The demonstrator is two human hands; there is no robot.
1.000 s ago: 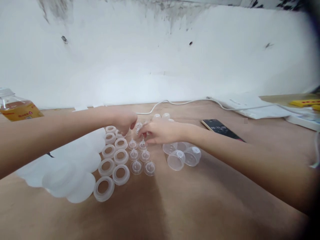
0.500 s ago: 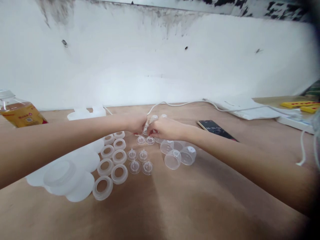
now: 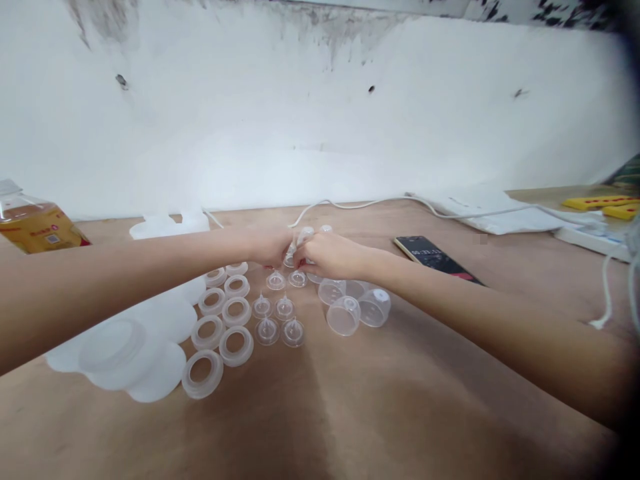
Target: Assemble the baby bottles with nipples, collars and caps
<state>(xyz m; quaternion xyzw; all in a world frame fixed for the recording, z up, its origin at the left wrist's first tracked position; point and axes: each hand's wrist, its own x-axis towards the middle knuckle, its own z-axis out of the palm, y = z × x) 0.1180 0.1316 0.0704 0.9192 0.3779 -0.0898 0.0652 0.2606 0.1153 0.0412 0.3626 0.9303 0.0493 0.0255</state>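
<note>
The left hand (image 3: pixel 274 248) and right hand (image 3: pixel 327 255) are close together over the far end of the clear teats (image 3: pixel 267 329), mid-desk (image 3: pixel 380 400). A clear piece (image 3: pixel 289 257) shows between their fingers; I cannot tell whether either is closed on it. Six teats stand tip up in pairs on the near side of the hands. Rings (image 3: pixel 237 345) lie just left of them, white containers (image 3: pixel 156 373) farther left. Clear caps (image 3: pixel 343 316) sit to the right, near the right forearm, with a phone (image 3: pixel 435 259) beyond.
</note>
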